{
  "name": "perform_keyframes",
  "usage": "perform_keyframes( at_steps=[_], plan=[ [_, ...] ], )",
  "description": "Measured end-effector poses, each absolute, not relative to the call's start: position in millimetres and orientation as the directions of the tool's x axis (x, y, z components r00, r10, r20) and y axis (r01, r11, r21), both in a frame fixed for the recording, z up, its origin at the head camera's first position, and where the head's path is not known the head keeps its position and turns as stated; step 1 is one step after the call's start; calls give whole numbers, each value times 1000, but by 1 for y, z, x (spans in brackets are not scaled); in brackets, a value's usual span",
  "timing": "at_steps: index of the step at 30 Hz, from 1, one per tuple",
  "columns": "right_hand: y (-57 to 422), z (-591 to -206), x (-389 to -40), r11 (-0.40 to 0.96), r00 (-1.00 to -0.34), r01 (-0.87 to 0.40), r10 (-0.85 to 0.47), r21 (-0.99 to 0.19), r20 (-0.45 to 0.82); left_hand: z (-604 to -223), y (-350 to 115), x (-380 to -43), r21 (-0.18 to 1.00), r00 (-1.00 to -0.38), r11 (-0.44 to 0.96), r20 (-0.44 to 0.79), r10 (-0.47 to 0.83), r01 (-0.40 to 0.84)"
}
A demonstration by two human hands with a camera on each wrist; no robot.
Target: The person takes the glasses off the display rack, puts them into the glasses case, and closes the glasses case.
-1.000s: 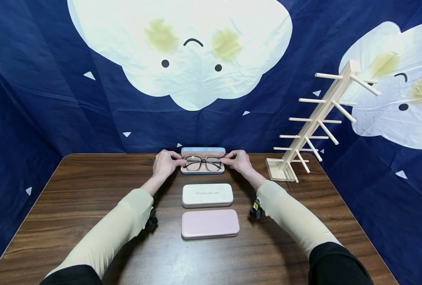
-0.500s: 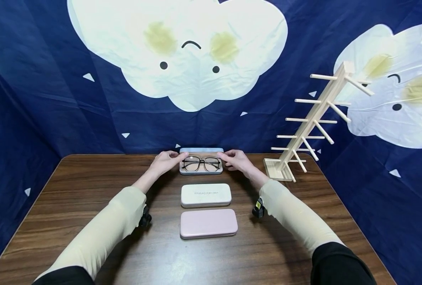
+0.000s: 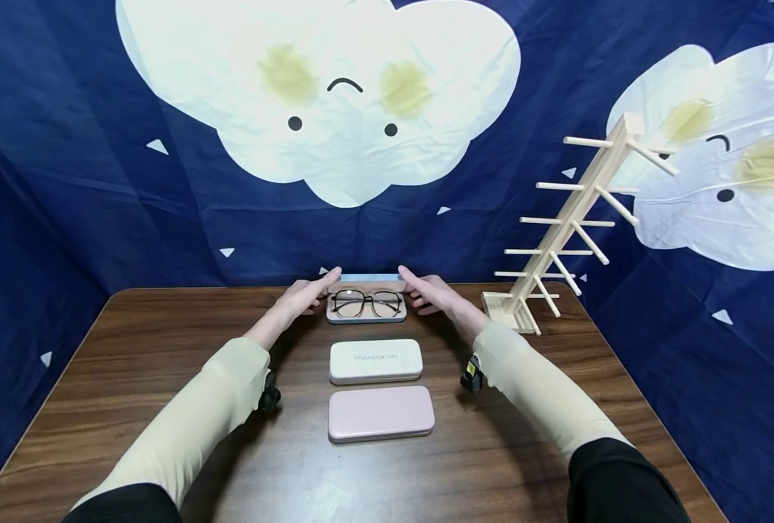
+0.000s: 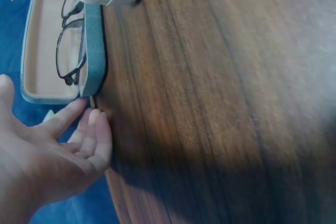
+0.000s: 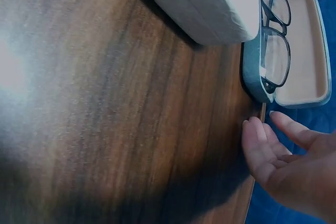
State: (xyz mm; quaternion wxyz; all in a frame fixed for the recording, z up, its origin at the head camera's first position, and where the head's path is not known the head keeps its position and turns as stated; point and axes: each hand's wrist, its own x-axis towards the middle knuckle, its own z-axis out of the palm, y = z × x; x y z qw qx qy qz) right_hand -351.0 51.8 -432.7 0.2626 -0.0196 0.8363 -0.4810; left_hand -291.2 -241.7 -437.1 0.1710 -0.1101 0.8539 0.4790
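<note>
A pair of black-framed glasses (image 3: pixel 349 303) lies in an open blue eyeglass case (image 3: pixel 367 319) at the table's back edge. Its pale-lined lid (image 4: pixel 42 56) stands raised behind the glasses. My left hand (image 3: pixel 297 296) is at the case's left end, thumb up near the lid, fingers loosely bent and holding nothing. At the right end, my right hand (image 3: pixel 434 292) has its thumb raised near the lid and likewise holds nothing. In the wrist views, the fingertips of both hands are close to the case's ends; whether they touch it I cannot tell.
In front of the open case lie a closed white eyeglass case (image 3: pixel 376 361) and a closed pink one (image 3: pixel 381 413) on the wooden table (image 3: pixel 164 378). A wooden peg rack (image 3: pixel 566 225) stands at the back right. A blue cloth (image 3: pixel 262 225) hangs behind.
A second ago both hands pinched the glasses' ends inside the case. They have let go, and the thumbs have risen to the lid's height. The glasses stay in the case.
</note>
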Motion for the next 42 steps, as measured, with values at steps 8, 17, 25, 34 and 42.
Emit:
perform_keyframes(
  at_steps=[8, 17, 25, 34, 42],
  plan=[
    [45, -437, -356, 567, -855, 218, -282, -794, -436, -440, -238, -294, 791, -907, 462, -413, -78, -400],
    [40, -439, -356, 549, -862, 218, -280, -807, -423, -442, -239, -297, 813, -901, 411, -431, -50, -412],
    [42, -435, -355, 543, -846, 208, -316, -813, -428, -441, -241, -295, 820, -897, 392, -440, -36, -418],
    [49, -432, -357, 556, -812, 213, -356, -803, -462, -437, -244, -292, 808, -886, 418, -463, 14, -416],
    [53, -432, -357, 570, -789, 198, -390, -797, -475, -435, -246, -292, 797, -878, 441, -477, 44, -412]
  ],
)
